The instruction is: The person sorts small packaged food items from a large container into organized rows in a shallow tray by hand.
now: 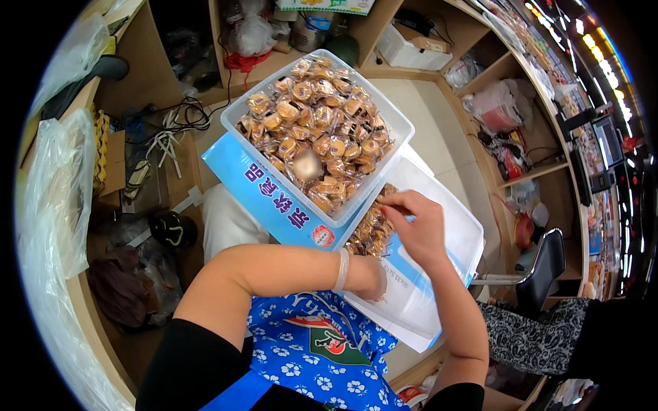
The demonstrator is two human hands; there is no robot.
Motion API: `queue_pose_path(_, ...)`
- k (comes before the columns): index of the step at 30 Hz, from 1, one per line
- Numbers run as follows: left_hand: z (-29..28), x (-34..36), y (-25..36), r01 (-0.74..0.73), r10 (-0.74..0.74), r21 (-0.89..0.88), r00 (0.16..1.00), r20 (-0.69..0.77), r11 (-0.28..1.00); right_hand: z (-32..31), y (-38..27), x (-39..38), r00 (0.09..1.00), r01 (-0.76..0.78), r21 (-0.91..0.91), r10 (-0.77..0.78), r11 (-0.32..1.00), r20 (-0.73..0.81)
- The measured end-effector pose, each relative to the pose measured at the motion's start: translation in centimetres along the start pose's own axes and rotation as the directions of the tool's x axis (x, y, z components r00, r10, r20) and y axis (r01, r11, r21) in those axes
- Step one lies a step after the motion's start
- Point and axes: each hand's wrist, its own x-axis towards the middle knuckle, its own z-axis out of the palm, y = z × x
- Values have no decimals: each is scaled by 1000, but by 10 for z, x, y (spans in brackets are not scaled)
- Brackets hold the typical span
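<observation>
A: Looking down in the head view, where to find the right hand (pixel 419 229)?

B: Over the right side of a pile of brown wrapped snacks (pixel 367 233), thumb and forefinger drawn close together at the pile's upper edge. Cannot tell whether pinching anything.

A: And the left hand (pixel 371 282)?

B: At the pile's near end, bent downward, with a pale band (pixel 341 270) around the wrist. Fingers out of sight, so impossible to tell whether spread or pressed together.

A: Where exactly to look for the snacks?

B: Just beside the lower right wall of a translucent plastic tub (pixel 404 135), next to the white surface of an open carton (pixel 456 236).

A: Anything in the tub?

B: Heaped with round, golden-brown pastries (pixel 322 120), individually wrapped in clear film. Beneath it, jutting out to the left, a blue printed cardboard panel (pixel 240 181).

A: And round about?

B: Nearest, a blue apron (pixel 281 342) with white flowers. To the left, tangled cables (pixel 164 137); beyond the tub, a white box (pixel 411 53); to the right, a black chair (pixel 545 270).
</observation>
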Motion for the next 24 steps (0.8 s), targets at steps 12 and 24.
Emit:
queue_pose_path(12, 38, 32, -19, -126, 85, -96, 932, -353, 987, 114, -24, 98, 911, 341, -322, -226, 883, 345)
queue_pose_path(24, 48, 56, -20, -107, 82, -105, 973, -218, 989, 89, -15, 114, 859, -512, 555, 381, 655, 343)
